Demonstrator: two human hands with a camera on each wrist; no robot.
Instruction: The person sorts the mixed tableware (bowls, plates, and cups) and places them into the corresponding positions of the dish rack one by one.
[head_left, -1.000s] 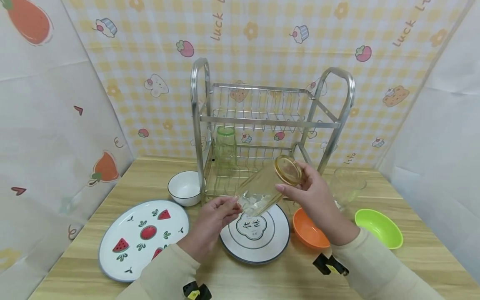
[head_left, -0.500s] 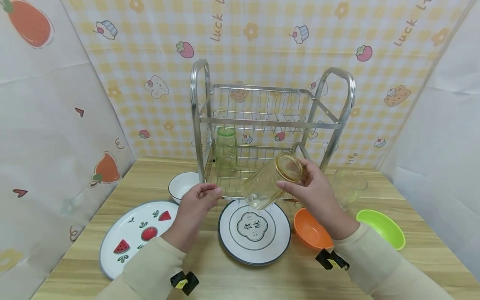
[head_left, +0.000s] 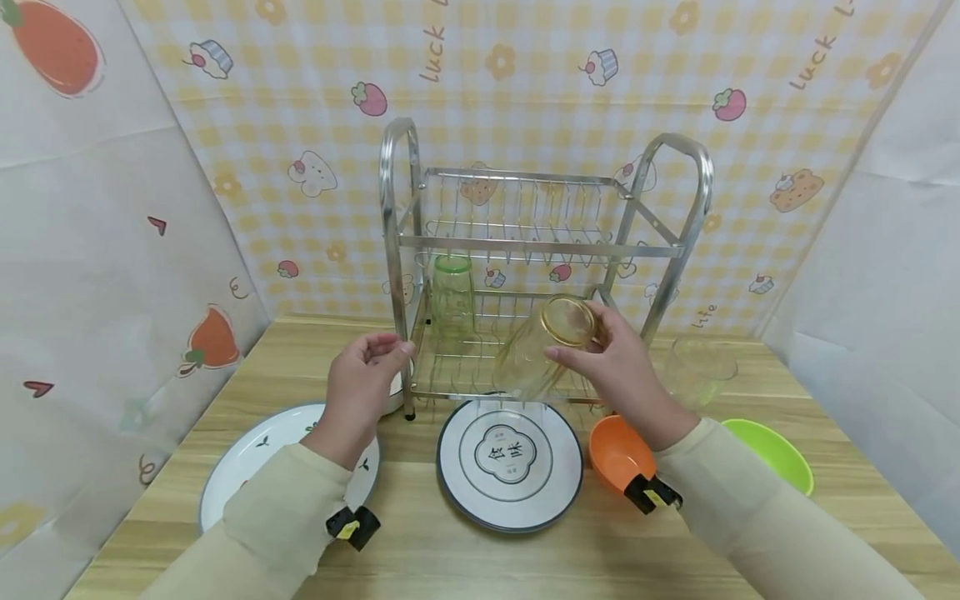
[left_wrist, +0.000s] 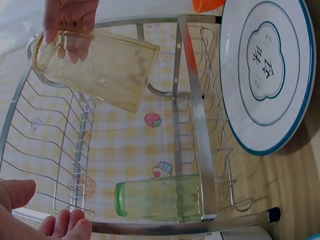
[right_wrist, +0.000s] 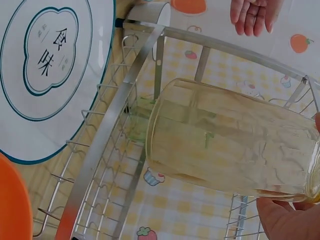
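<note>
My right hand (head_left: 633,383) grips a clear yellow drinking glass (head_left: 525,358) near its base, thumb on one side and fingers on the other. The glass is tilted, base up, its mouth pointing down and left at the front of the lower tier of a metal dish rack (head_left: 540,247). In the right wrist view the glass (right_wrist: 230,140) overlaps the rack's front rail. Beside the rack's left front post, my left hand (head_left: 360,383) holds nothing, its fingers loosely bent. A green glass (head_left: 453,300) stands upside down at the left of the lower tier.
Before the rack lies a round white plate (head_left: 507,504), with an oval plate (head_left: 225,467) to its left. An orange bowl (head_left: 618,450), a lime-green bowl (head_left: 780,458) and a clear glass (head_left: 701,371) are on the right. My left hand mostly hides a white bowl (head_left: 393,402).
My left hand has let go of the yellow glass's mouth end and moved left and up. With the glass, my right hand has risen slightly towards the rack, and the glass is now steeper.
</note>
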